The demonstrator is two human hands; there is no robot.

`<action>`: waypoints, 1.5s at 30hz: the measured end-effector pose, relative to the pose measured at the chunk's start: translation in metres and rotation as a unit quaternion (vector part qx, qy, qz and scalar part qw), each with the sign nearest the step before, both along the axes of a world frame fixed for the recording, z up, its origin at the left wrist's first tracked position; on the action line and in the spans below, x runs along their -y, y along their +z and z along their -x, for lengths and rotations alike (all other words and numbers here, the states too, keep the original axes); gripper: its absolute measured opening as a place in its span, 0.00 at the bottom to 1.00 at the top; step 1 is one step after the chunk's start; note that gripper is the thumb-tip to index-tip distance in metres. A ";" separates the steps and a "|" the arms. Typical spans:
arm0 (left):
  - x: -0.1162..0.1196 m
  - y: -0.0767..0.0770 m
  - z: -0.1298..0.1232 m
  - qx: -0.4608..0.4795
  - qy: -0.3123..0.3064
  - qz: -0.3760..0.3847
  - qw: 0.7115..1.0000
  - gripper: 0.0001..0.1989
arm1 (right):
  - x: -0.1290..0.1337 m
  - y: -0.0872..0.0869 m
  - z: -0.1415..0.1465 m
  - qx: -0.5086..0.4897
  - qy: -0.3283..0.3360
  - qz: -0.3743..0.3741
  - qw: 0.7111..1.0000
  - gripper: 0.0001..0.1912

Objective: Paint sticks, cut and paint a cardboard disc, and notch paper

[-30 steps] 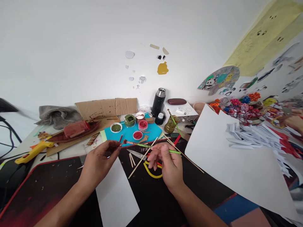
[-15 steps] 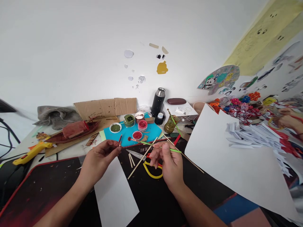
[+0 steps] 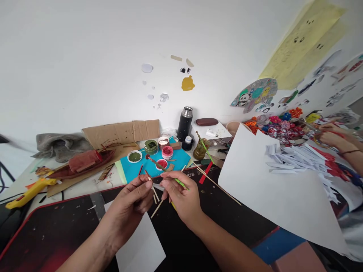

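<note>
My left hand (image 3: 133, 202) is closed, pinching a short thin stick (image 3: 146, 172) with a reddish end. My right hand (image 3: 183, 196) grips a paintbrush (image 3: 180, 183) with a green handle; its red-stained bristles point up and left above the blue sheet (image 3: 127, 168). Open pots of red paint (image 3: 162, 163) and green paint (image 3: 134, 156) stand on that sheet. A thin red stick (image 3: 141, 169) lies at its near edge, just beyond my left hand. Short pale sticks (image 3: 157, 194) show between my hands. My right hand mostly hides the yellow-handled scissors (image 3: 173, 205).
A white paper (image 3: 141, 245) lies under my hands. On the left are a red model boat (image 3: 82, 164) and a yellow glue gun (image 3: 31, 193). Behind stand a black flask (image 3: 185, 124) and a murky jar (image 3: 200, 151). Another person's hands (image 3: 331, 136) work at far right.
The red stick is out of my left hand, which now pinches another stick. My right hand has moved left, close to the left one, with the brush tilted more upward.
</note>
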State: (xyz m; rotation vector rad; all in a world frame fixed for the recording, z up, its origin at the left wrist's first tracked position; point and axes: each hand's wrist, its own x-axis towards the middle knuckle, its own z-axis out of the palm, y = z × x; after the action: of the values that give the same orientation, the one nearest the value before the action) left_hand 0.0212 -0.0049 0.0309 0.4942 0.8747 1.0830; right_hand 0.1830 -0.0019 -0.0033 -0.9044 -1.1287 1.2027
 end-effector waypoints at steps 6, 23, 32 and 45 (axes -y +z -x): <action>0.005 0.000 -0.012 0.041 -0.026 0.023 0.999 0.27 | 0.001 0.000 -0.001 0.078 -0.037 -0.090 0.992 0.04; 0.006 -0.004 -0.017 0.053 -0.048 0.022 0.997 0.31 | 0.002 -0.002 -0.009 0.173 -0.074 -0.216 0.958 0.06; 0.004 -0.006 -0.016 0.026 -0.041 -0.001 0.999 0.28 | 0.002 -0.005 -0.007 0.176 -0.073 -0.189 0.963 0.06; -0.004 -0.005 0.022 -0.232 0.061 -0.137 0.961 0.24 | 0.000 -0.005 -0.013 0.099 -0.074 -0.120 0.985 0.05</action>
State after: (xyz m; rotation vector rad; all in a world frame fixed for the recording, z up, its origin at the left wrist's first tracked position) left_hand -0.0006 -0.0004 0.0264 0.9621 1.1812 1.2324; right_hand 0.1962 -0.0017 -0.0078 -0.9190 -1.3100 0.8478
